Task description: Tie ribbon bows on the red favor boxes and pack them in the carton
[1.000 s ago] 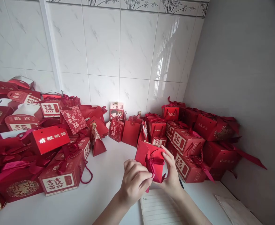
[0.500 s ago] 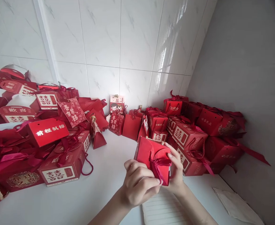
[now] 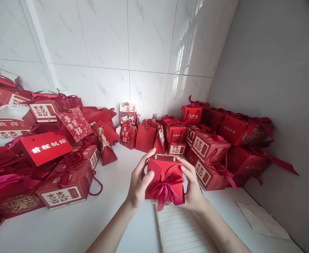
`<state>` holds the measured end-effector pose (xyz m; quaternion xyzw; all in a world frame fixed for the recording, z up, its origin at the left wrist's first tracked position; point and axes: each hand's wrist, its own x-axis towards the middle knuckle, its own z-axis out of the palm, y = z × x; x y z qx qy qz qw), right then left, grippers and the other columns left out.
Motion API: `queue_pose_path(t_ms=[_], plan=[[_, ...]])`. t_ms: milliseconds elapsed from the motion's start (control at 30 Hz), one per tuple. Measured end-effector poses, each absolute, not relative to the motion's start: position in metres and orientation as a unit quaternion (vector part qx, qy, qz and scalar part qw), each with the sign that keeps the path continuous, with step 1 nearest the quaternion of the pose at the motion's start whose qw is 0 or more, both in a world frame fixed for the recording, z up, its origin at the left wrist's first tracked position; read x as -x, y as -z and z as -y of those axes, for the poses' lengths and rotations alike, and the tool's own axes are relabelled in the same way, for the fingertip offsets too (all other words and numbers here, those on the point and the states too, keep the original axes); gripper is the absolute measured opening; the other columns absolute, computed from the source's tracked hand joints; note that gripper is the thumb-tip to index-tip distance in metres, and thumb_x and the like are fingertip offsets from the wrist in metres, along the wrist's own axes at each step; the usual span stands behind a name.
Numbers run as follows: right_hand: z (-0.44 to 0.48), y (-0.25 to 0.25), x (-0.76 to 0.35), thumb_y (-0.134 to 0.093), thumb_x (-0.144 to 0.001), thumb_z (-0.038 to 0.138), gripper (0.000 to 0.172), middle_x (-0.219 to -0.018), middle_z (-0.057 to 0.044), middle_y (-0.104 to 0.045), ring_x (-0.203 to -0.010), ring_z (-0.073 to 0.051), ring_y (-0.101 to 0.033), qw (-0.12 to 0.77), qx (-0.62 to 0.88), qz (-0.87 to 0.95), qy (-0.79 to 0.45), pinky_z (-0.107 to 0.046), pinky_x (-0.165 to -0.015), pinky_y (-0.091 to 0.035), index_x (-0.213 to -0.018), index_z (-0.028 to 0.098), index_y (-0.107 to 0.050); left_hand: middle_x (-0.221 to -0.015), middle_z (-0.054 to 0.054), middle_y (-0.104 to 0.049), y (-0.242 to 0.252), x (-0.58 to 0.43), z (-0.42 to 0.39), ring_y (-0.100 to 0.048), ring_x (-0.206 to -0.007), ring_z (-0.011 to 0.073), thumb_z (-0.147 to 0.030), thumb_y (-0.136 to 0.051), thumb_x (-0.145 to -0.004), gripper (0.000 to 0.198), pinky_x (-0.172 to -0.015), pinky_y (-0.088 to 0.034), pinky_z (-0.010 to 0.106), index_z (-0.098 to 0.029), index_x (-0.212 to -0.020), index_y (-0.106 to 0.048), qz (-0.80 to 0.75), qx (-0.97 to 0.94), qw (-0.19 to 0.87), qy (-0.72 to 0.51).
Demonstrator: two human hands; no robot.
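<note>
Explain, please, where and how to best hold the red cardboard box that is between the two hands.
Probably by the sides of the red cardboard box, left hand coming from the left and right hand from the right. The magenta ribbon bow spreads across its front and could be crushed; a gold twisted rope handle runs along its top edge.

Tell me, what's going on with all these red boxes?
A person holds a small red box between the left fingers and the right fingers. A ribbon bow shows on its near side. Lined paper lies on the white table nearby, with more red boxes piled to either side.
</note>
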<state>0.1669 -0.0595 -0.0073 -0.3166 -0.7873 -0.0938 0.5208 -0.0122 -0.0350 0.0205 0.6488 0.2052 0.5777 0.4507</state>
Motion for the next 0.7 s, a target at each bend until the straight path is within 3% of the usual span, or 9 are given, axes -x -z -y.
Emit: queue_pose_path(t_ms=[167, 367, 533, 700], plan=[[0.058, 0.007, -0.17, -0.072, -0.067, 0.047, 0.092, -0.135, -0.014, -0.03, -0.124, -0.036, -0.036, 0.529, 0.3, 0.788, 0.099, -0.057, -0.097, -0.039, -0.138, 0.029, -0.015, -0.136, 0.01, -0.045, -0.017, 0.014, 0.035, -0.038, -0.126, 0.0307, -0.041, -0.048, -0.081, 0.056, -0.103, -0.036, 0.042, -0.017, -0.131, -0.043, -0.192, -0.682, 0.406, -0.577], [0.061, 0.006, -0.167, -0.067, -0.075, 0.037, 0.082, -0.139, -0.011, -0.024, -0.128, -0.034, -0.032, 0.541, 0.266, 0.791, 0.105, -0.059, -0.099, -0.036, -0.138, 0.031, -0.014, -0.136, 0.011, -0.044, -0.01, 0.016, 0.031, -0.036, -0.128, 0.0314, -0.037, -0.047, -0.082, 0.05, -0.105, -0.031, 0.049, -0.019, -0.129, -0.045, -0.15, -0.735, 0.251, -0.611], [0.061, 0.008, -0.166, -0.071, -0.069, 0.036, 0.093, -0.142, -0.008, -0.021, -0.129, -0.034, -0.03, 0.537, 0.262, 0.791, 0.133, -0.06, -0.099, -0.036, -0.137, 0.036, -0.008, -0.134, 0.011, -0.045, -0.011, 0.016, 0.032, -0.037, -0.127, 0.033, -0.033, -0.046, -0.082, 0.049, -0.104, -0.031, 0.053, -0.019, -0.128, -0.046, -0.096, -0.75, 0.141, -0.639], [0.062, 0.007, -0.166, -0.072, -0.07, 0.035, 0.09, -0.141, -0.011, -0.023, -0.128, -0.036, -0.03, 0.543, 0.248, 0.793, 0.123, -0.06, -0.098, -0.036, -0.138, 0.031, -0.014, -0.134, 0.011, -0.045, -0.011, 0.015, 0.033, -0.037, -0.126, 0.0326, -0.035, -0.045, -0.082, 0.049, -0.104, -0.031, 0.051, -0.019, -0.129, -0.045, -0.099, -0.744, 0.163, -0.641]])
